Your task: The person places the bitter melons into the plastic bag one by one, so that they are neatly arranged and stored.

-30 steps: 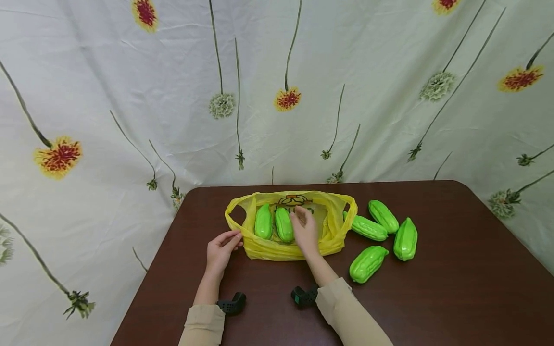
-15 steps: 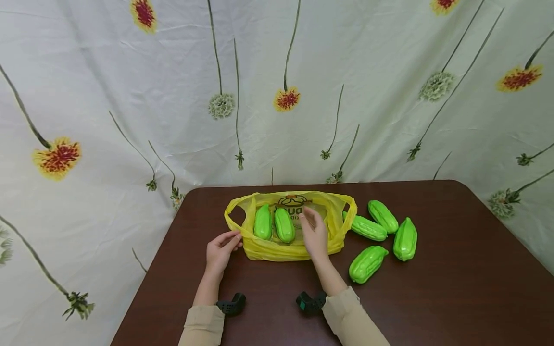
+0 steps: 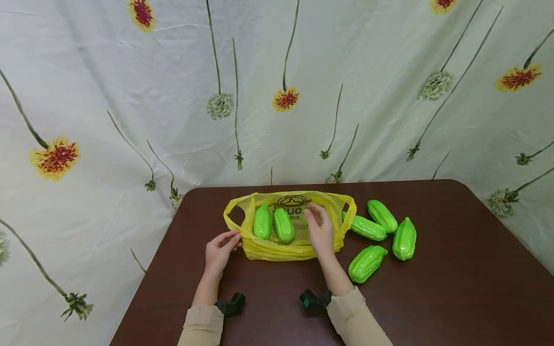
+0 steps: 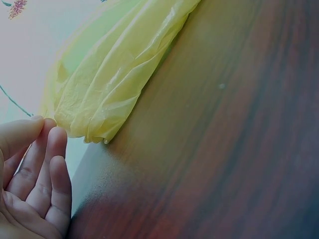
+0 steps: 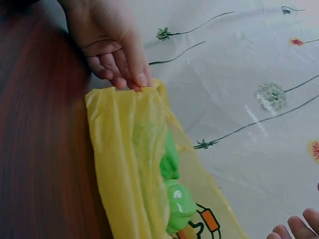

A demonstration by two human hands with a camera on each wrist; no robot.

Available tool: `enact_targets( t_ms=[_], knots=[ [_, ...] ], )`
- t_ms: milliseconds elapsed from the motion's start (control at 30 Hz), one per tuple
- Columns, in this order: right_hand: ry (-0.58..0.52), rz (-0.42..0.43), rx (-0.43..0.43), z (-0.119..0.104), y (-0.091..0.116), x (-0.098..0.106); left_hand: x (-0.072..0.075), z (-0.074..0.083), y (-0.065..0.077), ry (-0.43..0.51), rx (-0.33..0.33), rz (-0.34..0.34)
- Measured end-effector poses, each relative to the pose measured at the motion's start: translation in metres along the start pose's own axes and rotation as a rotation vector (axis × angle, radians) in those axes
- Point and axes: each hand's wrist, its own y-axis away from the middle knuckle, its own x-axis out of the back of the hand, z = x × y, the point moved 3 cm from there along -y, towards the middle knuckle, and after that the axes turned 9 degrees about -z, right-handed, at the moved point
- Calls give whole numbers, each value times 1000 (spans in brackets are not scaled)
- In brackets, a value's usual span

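A yellow plastic bag [image 3: 277,252] lies with its mouth spread wide near the table's far edge. Inside it, side by side, are two bright green ribbed gourds, a left one [image 3: 261,223] and a right one [image 3: 283,226]. At the bag's left front corner my left hand [image 3: 218,252] pinches the yellow film between thumb and fingertips, as the left wrist view confirms with the hand [image 4: 37,179] at the bag's edge. Over the right part of the opening hovers my right hand [image 3: 321,233], holding nothing, its fingers loosely bent. Its fingertips [image 5: 301,226] barely enter the right wrist view.
Several more green gourds lie right of the bag: one in front [image 3: 368,264], one at the right [image 3: 404,239], one behind [image 3: 383,216] and one against the bag's handle [image 3: 368,228]. A flowered cloth [image 3: 251,144] hangs behind the dark brown table [image 3: 454,288].
My right hand has shifted rightward, away from the right gourd in the bag, uncovering more of the bag's printed inside. My left hand keeps its pinch on the bag; the gourds stay put.
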Motion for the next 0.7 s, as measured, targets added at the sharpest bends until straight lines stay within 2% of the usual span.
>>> enact_targets(
  t_ms=[700],
  knots=[
    [-39, 41, 46, -30, 0, 33, 0, 0, 0, 4, -7, 5]
  ],
)
